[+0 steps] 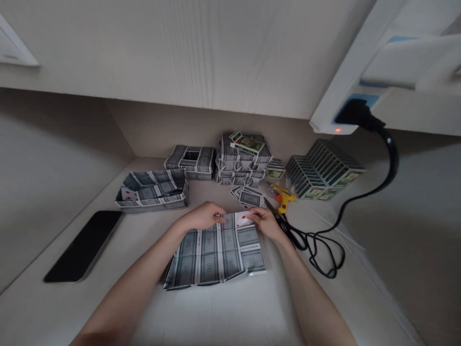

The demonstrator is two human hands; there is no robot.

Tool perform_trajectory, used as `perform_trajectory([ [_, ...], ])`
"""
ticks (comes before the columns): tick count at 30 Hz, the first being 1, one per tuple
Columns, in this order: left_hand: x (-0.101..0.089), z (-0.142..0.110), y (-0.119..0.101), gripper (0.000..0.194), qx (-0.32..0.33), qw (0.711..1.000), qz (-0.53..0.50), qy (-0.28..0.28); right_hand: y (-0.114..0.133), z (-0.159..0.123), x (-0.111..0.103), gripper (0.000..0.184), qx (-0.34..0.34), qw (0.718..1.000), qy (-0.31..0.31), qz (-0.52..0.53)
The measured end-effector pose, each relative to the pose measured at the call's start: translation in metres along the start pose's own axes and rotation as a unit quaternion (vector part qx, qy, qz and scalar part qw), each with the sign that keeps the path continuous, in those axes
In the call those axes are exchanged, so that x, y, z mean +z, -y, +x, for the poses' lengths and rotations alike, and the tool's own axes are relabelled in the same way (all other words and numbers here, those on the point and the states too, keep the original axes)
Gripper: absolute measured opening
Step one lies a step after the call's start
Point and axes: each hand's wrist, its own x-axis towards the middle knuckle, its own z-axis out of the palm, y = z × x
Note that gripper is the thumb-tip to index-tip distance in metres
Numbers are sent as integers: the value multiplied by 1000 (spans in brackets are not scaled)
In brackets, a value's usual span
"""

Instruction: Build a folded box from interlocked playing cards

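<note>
A flat sheet made of joined playing cards, backs up with a grey-green pattern, lies on the white table in front of me. My left hand presses its fingers together on the sheet's far edge. My right hand pinches the same edge beside a card that shows its red-pipped face. The two hands almost meet at the middle of that edge.
A black phone lies at the left. Card-built trays and boxes stand behind, with a stack of them and rows of card packs. A yellow glue gun, scissors and a black cable lie at the right.
</note>
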Motion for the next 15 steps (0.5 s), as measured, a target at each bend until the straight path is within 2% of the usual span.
perform_trajectory([
  [5, 2, -1, -5, 24, 29, 999, 35, -17, 0, 1, -2, 23, 26, 1000, 7, 10],
  [15, 3, -2, -13, 25, 28, 997, 69, -32, 1, 2, 3, 20, -5, 1000, 11, -26],
])
